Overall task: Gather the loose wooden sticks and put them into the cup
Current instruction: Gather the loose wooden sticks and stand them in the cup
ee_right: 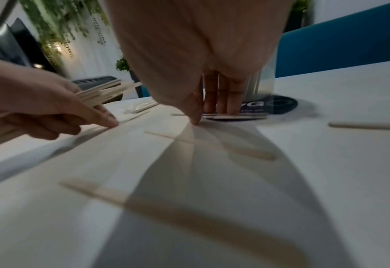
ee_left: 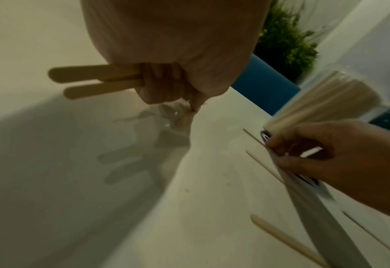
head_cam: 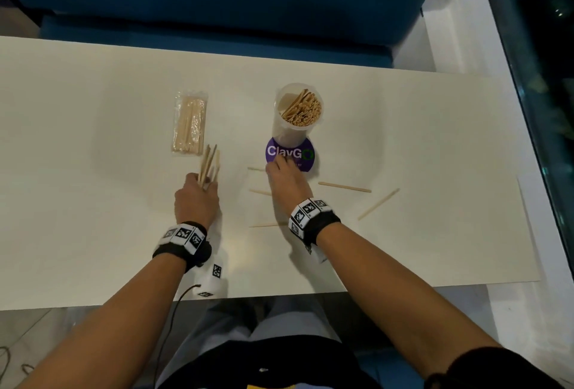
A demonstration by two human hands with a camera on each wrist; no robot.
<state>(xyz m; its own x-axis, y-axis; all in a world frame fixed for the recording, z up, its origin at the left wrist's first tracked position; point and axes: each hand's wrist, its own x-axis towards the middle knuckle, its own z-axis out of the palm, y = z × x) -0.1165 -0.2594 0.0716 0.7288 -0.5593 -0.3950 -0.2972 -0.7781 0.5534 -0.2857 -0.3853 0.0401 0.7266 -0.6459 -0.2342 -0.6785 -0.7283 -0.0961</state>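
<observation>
A clear cup [head_cam: 298,109] crammed with wooden sticks stands on a purple round coaster [head_cam: 290,154]. My left hand [head_cam: 203,186] grips a bundle of sticks [head_cam: 209,165] that fans out toward the far side; their rounded ends [ee_left: 93,79] poke out of the fist. My right hand [head_cam: 279,163] reaches to the coaster's near edge, fingertips on top of a thin stick [ee_right: 235,117] and the thumb [ee_right: 196,119] on the table at its near side, pinching it. Loose sticks lie on the table at the right [head_cam: 344,186], far right [head_cam: 379,203] and beside my right wrist [head_cam: 267,225].
A sealed clear packet of sticks [head_cam: 189,123] lies left of the cup, just beyond the left hand's bundle. The white table [head_cam: 93,171] ends at a blue bench at the back and a glass edge on the right. Another short stick [head_cam: 260,192] lies between the hands.
</observation>
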